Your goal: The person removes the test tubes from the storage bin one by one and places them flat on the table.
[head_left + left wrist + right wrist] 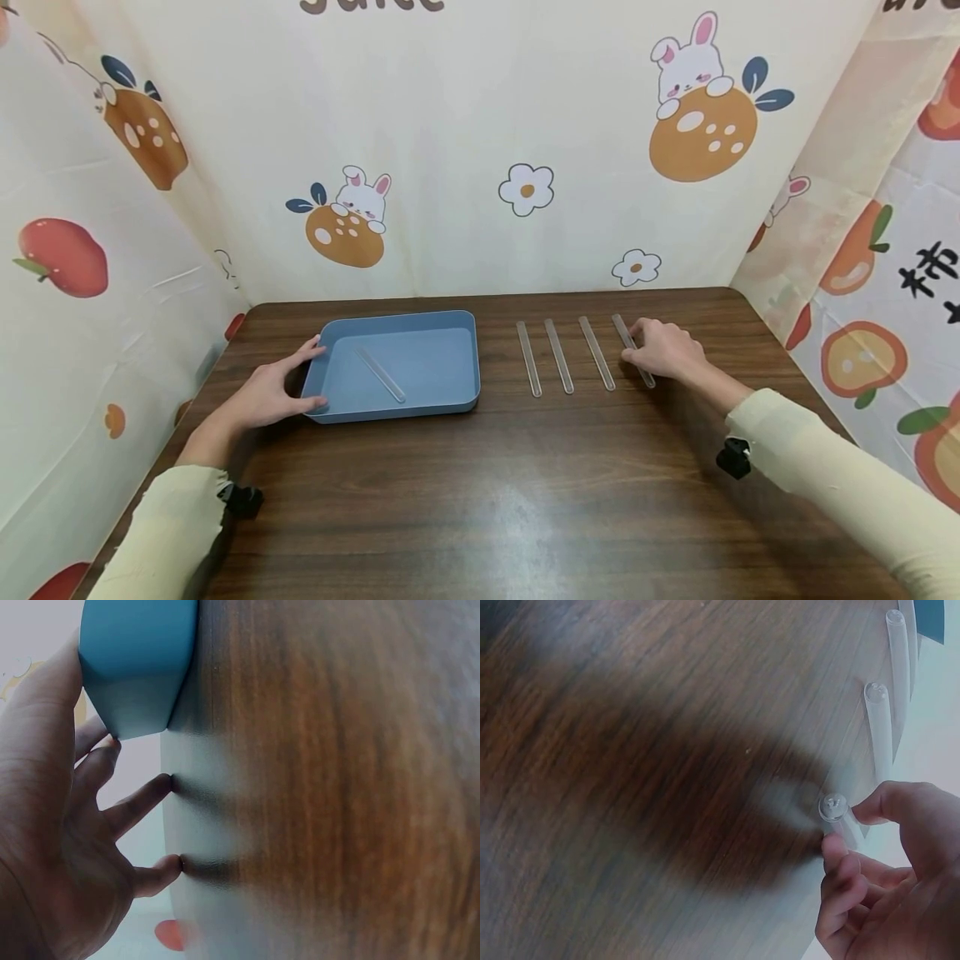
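White fruit-printed curtains [465,117] back a brown wooden table [480,500], where only the head view shows one slender clear tube [381,375] lying inside the blue rectangular plastic tray [438,358], while the left wrist view shows the left hand [71,840] spread wide against the tray, two fingertips on the table, and the right wrist view the right hand [911,889] narrowly pinching the transparent end tube [833,808], farthest right of the tray.

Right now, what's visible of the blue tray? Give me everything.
The blue tray is a shallow rectangle with rounded corners, low walls and a smooth floor; it looks like plastic. It sits right side up on the wood-grain table, toward the back edge, left of four clear tubes. Another tube lies slantwise on its floor. The left grip touches its left end, thumb at the near corner, a finger farther back along the rim. Its underside is hidden.
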`<state>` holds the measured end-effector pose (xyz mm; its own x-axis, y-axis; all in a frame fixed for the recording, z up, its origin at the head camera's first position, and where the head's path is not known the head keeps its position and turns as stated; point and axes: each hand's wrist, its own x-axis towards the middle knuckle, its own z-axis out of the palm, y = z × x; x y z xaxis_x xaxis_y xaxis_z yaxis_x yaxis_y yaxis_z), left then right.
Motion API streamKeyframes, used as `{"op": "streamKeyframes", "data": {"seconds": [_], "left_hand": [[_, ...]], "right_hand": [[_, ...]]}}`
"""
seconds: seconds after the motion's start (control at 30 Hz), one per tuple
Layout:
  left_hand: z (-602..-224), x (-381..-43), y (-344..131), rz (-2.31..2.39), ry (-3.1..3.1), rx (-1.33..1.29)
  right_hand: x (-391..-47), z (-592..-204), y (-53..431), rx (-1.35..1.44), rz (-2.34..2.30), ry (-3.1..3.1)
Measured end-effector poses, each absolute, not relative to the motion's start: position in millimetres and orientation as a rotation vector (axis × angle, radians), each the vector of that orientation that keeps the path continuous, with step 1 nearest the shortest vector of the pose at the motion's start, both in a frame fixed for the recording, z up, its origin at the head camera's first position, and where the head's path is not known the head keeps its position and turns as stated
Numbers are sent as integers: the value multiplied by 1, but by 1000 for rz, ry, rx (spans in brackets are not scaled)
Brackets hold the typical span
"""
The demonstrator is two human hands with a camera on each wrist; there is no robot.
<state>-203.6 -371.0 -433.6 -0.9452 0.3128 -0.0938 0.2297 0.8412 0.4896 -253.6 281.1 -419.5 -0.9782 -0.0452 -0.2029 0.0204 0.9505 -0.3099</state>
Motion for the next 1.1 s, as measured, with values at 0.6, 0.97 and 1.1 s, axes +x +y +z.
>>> {"op": "streamKeyframes", "data": {"seconds": [0.6, 0.97, 1.1], "left_hand": [[-433, -203, -370, 729, 2841, 420], [-432, -203, -370, 717, 2847, 421], [-433, -203, -370, 717, 2845, 416]], "right_hand": [[-256, -419, 287, -10, -422, 2904], [-258, -411, 287, -24, -422, 2928], [-258, -407, 287, -36, -421, 2932]]}}
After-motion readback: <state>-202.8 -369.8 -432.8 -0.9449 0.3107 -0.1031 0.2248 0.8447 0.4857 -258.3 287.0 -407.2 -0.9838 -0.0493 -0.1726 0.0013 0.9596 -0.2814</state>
